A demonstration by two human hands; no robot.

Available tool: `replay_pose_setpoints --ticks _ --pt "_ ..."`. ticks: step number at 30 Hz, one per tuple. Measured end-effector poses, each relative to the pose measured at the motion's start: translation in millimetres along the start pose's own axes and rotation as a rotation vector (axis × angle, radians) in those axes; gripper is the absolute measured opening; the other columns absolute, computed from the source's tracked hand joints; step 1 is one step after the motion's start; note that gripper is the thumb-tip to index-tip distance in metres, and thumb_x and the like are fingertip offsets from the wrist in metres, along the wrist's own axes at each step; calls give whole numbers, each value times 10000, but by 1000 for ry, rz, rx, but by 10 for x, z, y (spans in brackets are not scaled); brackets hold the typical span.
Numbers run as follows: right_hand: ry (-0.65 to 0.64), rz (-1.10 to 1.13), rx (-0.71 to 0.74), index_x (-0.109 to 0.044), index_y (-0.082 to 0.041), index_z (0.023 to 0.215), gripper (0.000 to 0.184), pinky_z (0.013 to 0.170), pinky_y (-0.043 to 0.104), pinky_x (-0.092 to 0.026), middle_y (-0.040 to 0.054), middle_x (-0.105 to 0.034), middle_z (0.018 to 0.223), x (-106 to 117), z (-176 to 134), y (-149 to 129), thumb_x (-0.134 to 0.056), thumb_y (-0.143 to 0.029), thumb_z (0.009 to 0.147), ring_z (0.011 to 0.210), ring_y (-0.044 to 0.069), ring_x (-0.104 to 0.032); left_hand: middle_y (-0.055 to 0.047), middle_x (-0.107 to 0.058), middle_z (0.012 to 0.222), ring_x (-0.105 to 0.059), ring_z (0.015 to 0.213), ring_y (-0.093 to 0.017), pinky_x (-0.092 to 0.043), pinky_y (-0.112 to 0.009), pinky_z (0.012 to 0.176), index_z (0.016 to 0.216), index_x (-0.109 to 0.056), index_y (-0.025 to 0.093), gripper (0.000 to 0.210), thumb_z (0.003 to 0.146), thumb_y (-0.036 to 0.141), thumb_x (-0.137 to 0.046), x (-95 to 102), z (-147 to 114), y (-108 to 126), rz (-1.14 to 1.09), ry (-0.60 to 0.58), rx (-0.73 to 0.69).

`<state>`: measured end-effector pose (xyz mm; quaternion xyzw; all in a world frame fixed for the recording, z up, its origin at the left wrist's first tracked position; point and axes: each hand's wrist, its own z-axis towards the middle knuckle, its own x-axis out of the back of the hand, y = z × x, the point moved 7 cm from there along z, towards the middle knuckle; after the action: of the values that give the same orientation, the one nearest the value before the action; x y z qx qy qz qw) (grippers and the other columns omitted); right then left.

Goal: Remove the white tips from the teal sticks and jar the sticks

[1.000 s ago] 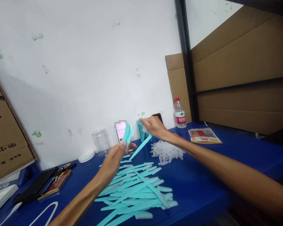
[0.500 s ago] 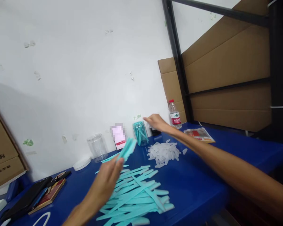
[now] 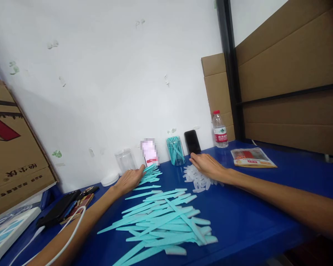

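Observation:
Teal eyebrow razors (image 3: 166,221) with pale covered ends lie in a loose, crisscrossed heap on the blue table. Behind them, my left hand (image 3: 129,180) has its fingers closed at the ends of a fanned bunch of teal razors (image 3: 152,170), low over the table. My right hand (image 3: 208,166) is over a pile of small translucent white covers (image 3: 201,181) and hides part of it. Its fingers are drawn together, and whatever they hold is hidden. Between the hands, a clear jar (image 3: 175,151) of patterned teal sticks stands against the wall.
A lit phone (image 3: 150,152) and a dark phone (image 3: 192,142) lean on the wall. Nearby are another clear jar (image 3: 125,160), a white lid (image 3: 110,180), a water bottle (image 3: 220,130) and a packet (image 3: 253,157). A white cable (image 3: 77,229) crosses near my left forearm.
My left hand has lowered the razor bunch to the back of the table. My right hand has come down from before the dark phone to the white covers. The view has shifted left.

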<state>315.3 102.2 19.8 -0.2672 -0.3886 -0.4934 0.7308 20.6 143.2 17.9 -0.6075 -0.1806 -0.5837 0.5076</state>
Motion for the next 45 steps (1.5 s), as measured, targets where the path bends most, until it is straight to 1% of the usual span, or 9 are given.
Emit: replay_pose_setpoints --ticks 10,17,21,24,28,31,33,41,45 --pt "35 -63 68 -612 -163 744 450 515 264 -199 86 -638 804 96 -43 -22 -330 -407 997 647 156 -552 -112 -635 917 -599 786 -237 -417 -324 648 1038 -561 183 412 987 378 -201 134 7 139 88 48 -174" --pt "111 -64 32 -640 -158 748 428 518 260 -203 71 -615 771 289 -51 9 -363 -382 986 641 145 -520 -135 -577 1133 -534 1029 -269 -408 -419 877 1254 -513 174 389 963 318 -297 386 -243 140 -35 191 -104" --pt "94 32 19 -623 -159 695 431 527 264 -219 63 -623 735 414 -79 -197 -369 -362 977 617 139 -516 -90 -585 1071 -540 979 -241 -429 -385 851 1085 -570 198 371 975 419 -293 530 -689 291 -261 118 -52" --pt "-40 111 81 -637 -164 702 366 532 267 -238 66 -642 724 395 -91 -572 -425 -342 941 638 154 -548 -87 -577 1124 -539 1031 -240 -429 -373 878 1155 -570 221 407 965 478 -318 552 -900 474 -388 -16 -74" --pt "-287 136 184 -698 -163 840 242 546 268 -283 106 -682 835 295 -87 -1009 -545 -351 850 738 214 -609 -94 -593 1107 -553 1021 -252 -434 -373 868 1196 -584 221 514 939 570 -309 520 -827 582 -449 -103 -52" --pt "-498 220 235 -708 -166 862 230 539 262 -310 90 -690 802 212 -106 -1131 -563 -342 831 704 206 -620 -94 -608 1046 -570 949 -251 -444 -365 809 1145 -607 206 559 899 633 -343 474 -688 595 -446 -158 -41" --pt "-547 262 261 -709 -175 881 195 546 256 -324 70 -693 783 192 -115 -1148 -584 -310 814 701 196 -620 -104 -602 1039 -565 943 -258 -438 -367 798 1105 -619 194 552 871 642 -396 491 -624 579 -407 -135 -33" --pt "-444 434 399 -698 -194 909 175 587 227 -348 32 -695 807 39 -115 -1208 -579 -305 847 713 151 -603 -66 -623 949 -566 829 -225 -415 -317 681 961 -579 196 290 780 422 -553 535 -515 739 -377 -250 -120" --pt "-295 305 241 -683 -171 784 342 580 258 -322 63 -670 743 123 -49 -947 -457 -378 935 687 173 -596 -61 -621 932 -558 777 -211 -399 -307 638 924 -536 198 212 752 322 -529 581 -491 826 -377 -300 -142"
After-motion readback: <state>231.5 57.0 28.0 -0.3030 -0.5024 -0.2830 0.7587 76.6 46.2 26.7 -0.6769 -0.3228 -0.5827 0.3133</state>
